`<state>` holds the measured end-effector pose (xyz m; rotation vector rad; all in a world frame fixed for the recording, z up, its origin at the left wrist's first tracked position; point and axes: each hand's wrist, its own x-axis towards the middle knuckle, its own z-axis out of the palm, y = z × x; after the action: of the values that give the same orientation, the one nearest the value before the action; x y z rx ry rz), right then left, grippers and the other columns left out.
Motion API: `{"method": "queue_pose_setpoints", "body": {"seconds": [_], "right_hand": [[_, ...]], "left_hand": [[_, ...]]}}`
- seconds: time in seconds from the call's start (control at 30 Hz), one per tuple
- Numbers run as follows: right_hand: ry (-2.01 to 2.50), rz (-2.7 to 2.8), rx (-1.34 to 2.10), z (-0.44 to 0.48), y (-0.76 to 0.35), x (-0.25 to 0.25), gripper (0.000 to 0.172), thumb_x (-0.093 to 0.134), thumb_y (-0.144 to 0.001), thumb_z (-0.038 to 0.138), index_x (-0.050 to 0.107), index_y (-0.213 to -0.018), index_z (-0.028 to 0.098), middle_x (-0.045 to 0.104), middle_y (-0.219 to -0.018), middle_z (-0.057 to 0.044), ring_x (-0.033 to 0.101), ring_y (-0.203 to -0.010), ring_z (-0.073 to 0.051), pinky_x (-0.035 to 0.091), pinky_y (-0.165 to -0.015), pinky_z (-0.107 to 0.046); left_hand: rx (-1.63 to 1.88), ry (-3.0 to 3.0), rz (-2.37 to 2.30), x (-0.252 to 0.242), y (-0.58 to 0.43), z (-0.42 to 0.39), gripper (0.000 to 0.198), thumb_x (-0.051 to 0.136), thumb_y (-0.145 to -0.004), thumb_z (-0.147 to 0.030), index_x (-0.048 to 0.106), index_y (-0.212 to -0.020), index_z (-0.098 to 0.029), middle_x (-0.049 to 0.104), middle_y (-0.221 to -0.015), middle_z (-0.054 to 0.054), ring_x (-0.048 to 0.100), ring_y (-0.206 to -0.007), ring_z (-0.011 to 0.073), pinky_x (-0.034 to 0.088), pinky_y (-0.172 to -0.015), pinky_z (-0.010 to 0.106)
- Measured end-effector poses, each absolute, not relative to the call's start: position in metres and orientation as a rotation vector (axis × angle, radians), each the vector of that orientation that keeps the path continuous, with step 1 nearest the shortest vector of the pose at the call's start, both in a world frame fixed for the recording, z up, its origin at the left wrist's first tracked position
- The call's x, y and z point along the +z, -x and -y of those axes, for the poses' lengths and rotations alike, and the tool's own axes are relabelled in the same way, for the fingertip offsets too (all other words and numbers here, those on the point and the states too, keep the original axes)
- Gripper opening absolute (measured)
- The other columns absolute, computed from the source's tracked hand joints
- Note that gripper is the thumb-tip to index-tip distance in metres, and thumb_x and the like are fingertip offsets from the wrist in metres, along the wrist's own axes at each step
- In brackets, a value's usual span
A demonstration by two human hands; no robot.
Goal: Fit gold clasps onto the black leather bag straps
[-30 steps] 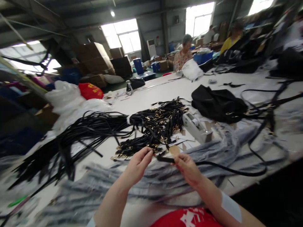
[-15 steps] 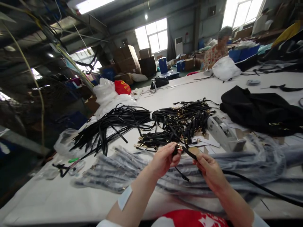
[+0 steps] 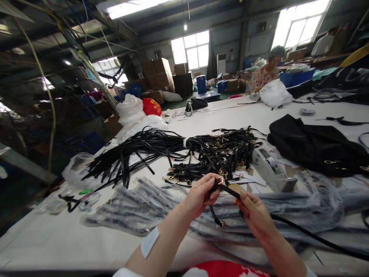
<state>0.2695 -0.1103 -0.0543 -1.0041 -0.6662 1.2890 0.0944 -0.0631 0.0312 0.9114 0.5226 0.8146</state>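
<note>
My left hand (image 3: 201, 195) pinches the end of a black strap by its gold buckle (image 3: 220, 180). From there the black strap (image 3: 230, 190) runs taut to my right hand (image 3: 255, 213), whose thumb and fingers are closed on it. Its long tail leaves my right hand and trails off to the right edge. A short black strap end with a gold clasp (image 3: 221, 223) dangles below my left hand. Just beyond the hands lies a pile of black straps with gold hardware (image 3: 227, 150). Beneath them, straps in clear plastic sleeves (image 3: 138, 211) spread across the table.
A grey tape dispenser (image 3: 273, 173) stands right of the strap pile. Black fabric (image 3: 314, 146) with gold hooks lies farther right. Clear and white plastic bags (image 3: 129, 111) and a red bag (image 3: 152, 107) sit at the table's left edge. A person (image 3: 261, 77) is across the table.
Both hands keep their hold on the strap and have barely moved. The dangling strap end has swung a little and shows its gold clasp. The view has shifted slightly.
</note>
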Motion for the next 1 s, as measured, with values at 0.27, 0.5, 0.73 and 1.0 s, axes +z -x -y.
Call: {"method": "queue_pose_setpoints", "body": {"seconds": [0.27, 0.5, 0.73, 1.0], "right_hand": [[0.990, 0.721, 1.231, 0.111, -0.269, -0.052, 0.047, 0.079, -0.065, 0.062, 0.066, -0.060, 0.017, 0.055, -0.052, 0.000, 0.024, -0.042, -0.005, 0.015, -0.040, -0.021], [1.009, 0.801, 1.178, 0.108, -0.268, -0.039, 0.045, 0.082, -0.063, 0.059, 0.068, -0.061, 0.016, 0.039, -0.047, 0.005, 0.026, -0.044, -0.006, 0.020, -0.041, -0.021], [1.024, 0.818, 1.154, 0.110, -0.275, -0.038, 0.044, 0.079, -0.069, 0.058, 0.067, -0.063, 0.016, 0.033, -0.046, 0.007, 0.023, -0.045, -0.006, 0.018, -0.042, -0.021], [1.057, 0.911, 1.071, 0.111, -0.273, -0.035, 0.044, 0.078, -0.069, 0.059, 0.068, -0.062, 0.016, 0.036, -0.046, 0.006, 0.027, -0.045, -0.008, 0.023, -0.042, -0.023]], "left_hand": [[0.781, -0.984, -0.552, 0.033, -0.098, 0.066, 0.045, 0.065, -0.083, -0.047, 0.062, -0.108, -0.010, 0.038, -0.052, -0.006, 0.026, -0.045, 0.0060, 0.011, -0.042, 0.020], [0.706, -1.196, -0.607, 0.026, -0.113, 0.075, 0.042, 0.065, -0.082, -0.055, 0.057, -0.087, -0.014, 0.038, -0.053, -0.008, 0.026, -0.043, 0.0047, 0.013, -0.042, 0.020], [0.807, -1.056, -0.612, 0.039, -0.101, 0.073, 0.040, 0.063, -0.083, -0.053, 0.052, -0.081, -0.015, 0.033, -0.052, -0.009, 0.020, -0.043, 0.0042, 0.009, -0.042, 0.019], [0.857, -1.112, -0.678, 0.042, -0.100, 0.074, 0.049, 0.068, -0.077, -0.061, 0.049, -0.074, -0.017, 0.032, -0.054, -0.009, 0.019, -0.045, 0.0037, 0.011, -0.043, 0.019]]}}
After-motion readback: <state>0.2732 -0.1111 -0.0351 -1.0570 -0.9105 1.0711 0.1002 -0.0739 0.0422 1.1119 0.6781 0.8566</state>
